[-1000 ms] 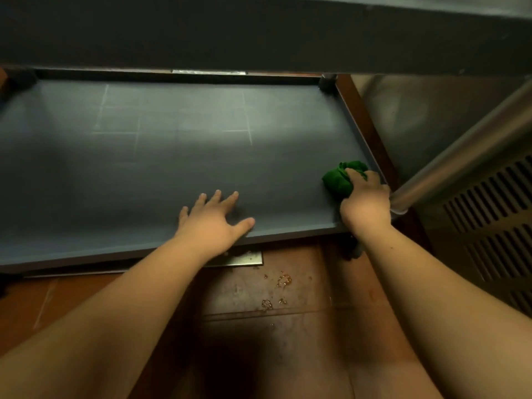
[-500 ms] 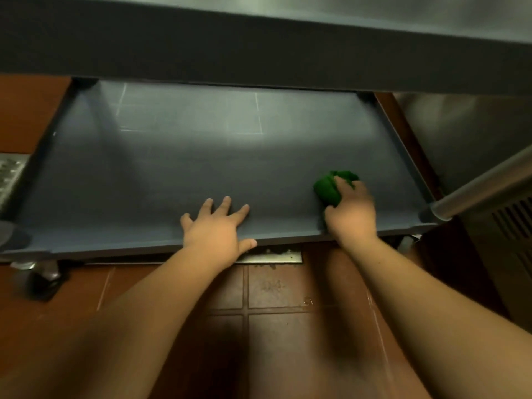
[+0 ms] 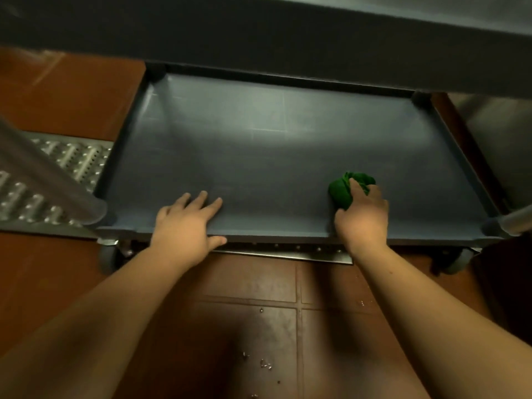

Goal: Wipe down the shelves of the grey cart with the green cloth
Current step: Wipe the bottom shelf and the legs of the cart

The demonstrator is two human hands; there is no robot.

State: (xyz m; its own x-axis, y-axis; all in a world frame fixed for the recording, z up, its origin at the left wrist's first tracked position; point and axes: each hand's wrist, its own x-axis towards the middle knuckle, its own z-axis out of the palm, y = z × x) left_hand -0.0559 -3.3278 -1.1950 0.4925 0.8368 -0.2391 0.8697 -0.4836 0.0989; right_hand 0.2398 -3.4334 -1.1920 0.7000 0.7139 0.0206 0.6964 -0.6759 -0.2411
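Observation:
The grey cart's bottom shelf [image 3: 273,156] fills the middle of the head view, a flat tray with a low rim. My right hand [image 3: 363,218] grips the bunched green cloth [image 3: 344,188] and holds it down on the shelf near the front right. My left hand [image 3: 187,223] rests flat on the shelf's front edge, fingers spread on the surface and thumb over the rim. The edge of a higher grey shelf [image 3: 259,33] crosses the top of the view and hides the back of the lower one.
Red-brown floor tiles [image 3: 250,326] lie below, with small bits of debris. A metal floor grate [image 3: 63,165] sits left of the cart. Cart posts [image 3: 43,180] stand at the front corners, grey casters [image 3: 108,257] under them. A steel surface [image 3: 501,145] stands at right.
The view has swung left, so the cart's left side and the grate show. My right hand has slid the cloth leftward along the front of the shelf. My left hand stays on the front edge.

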